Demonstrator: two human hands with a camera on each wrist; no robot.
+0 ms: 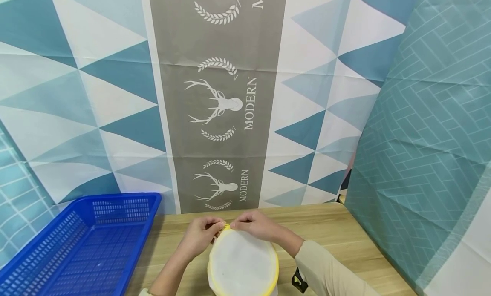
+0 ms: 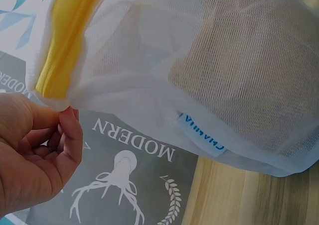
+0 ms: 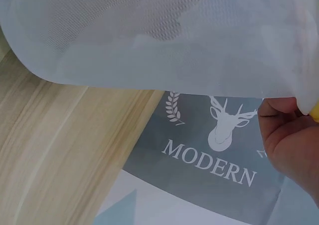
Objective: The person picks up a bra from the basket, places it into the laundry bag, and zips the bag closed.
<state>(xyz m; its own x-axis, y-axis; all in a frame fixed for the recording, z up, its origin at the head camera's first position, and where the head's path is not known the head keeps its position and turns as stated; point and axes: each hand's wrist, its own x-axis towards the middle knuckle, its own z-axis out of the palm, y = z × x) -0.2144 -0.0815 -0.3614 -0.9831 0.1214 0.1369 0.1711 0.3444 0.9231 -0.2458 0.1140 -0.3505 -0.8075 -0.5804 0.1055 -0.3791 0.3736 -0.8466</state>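
Observation:
A white mesh laundry bag [image 1: 244, 262] stands over the front of the table, its round top edged by a yellow zipper [image 1: 276, 272]. My left hand [image 1: 200, 235] pinches the far end of that edge between thumb and fingertips. In the left wrist view, the same hand [image 2: 42, 153] grips the white cloth just below the yellow zipper [image 2: 62, 46]. A small label with blue letters [image 2: 202, 135] sits on the bag's side. Close beside the left, my right hand [image 1: 258, 225] pinches the rim; its wrist view shows the curled fingers [image 3: 274, 108] at the bag's corner.
At the left stands a blue plastic basket [image 1: 96, 245] with slotted walls. Wood-grain tabletop [image 1: 318, 232] surrounds the bag. A patterned cloth with deer heads [image 1: 218, 104] hangs behind, and a teal cloth [image 1: 429, 130] on the right. A black object [image 1: 299, 281] shows below the right sleeve.

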